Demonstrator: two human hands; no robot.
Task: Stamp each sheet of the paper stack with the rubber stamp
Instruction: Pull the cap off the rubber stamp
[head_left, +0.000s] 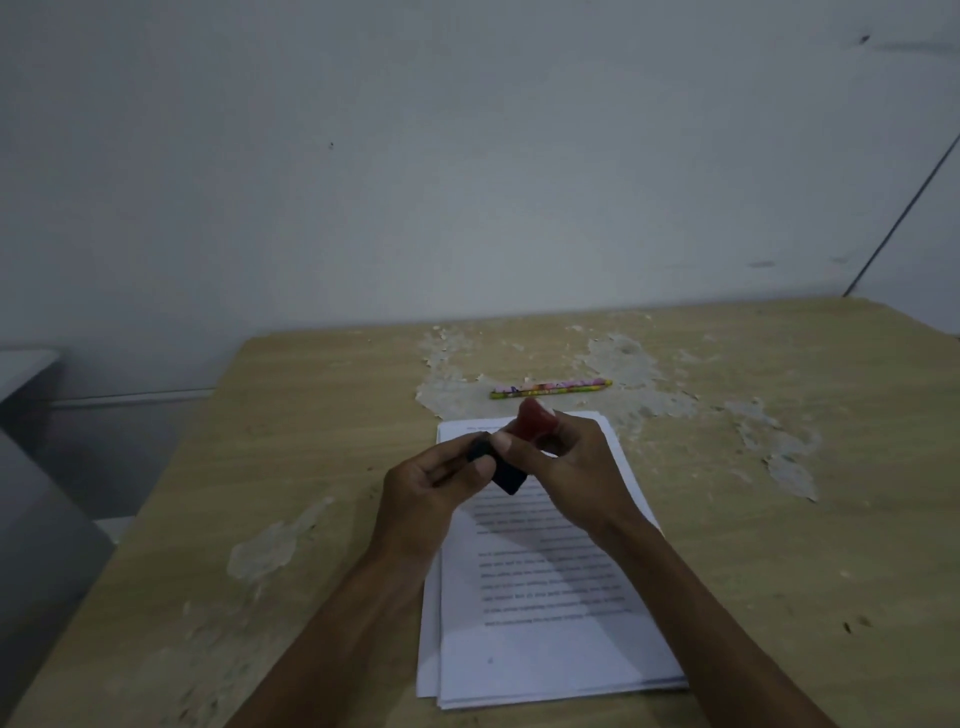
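- Landmark = paper stack (545, 597), lying on the wooden table (311, 467), sheets slightly fanned at the near-left corner. Top sheet has printed text; no stamp mark that I can make out.
- Left of the stack: bare tabletop with worn, peeling patches, then the table's left edge. Plenty of open room there.
- Left hand (431, 483) is raised above the stack's far-left part, fingers curled around the black body of the stamp (506, 478).
- Right hand (566, 462) is above the stack's far end, fingers pinching a red piece (535, 423) at the stamp's upper end. Looks like a cap or handle, can't tell which; blurry.
- So the stamp is held in both hands over the far end of the stack, not touching the paper.
- Pencil (550, 388) lies just beyond the stack's far edge, clear of the sheets.
- Right of the stack: more peeled surface, wide open table out to the right edge.
- Risk: if the red piece pulls free suddenly, the stamp could slip and drop ink-side down, marking the top sheet in the wrong spot.
- Risk: pressing on loose fanned sheets with nothing holding them could shift the stack and smear the print.
- Risk: inky fingers smudging the paper, if the face gets touched.
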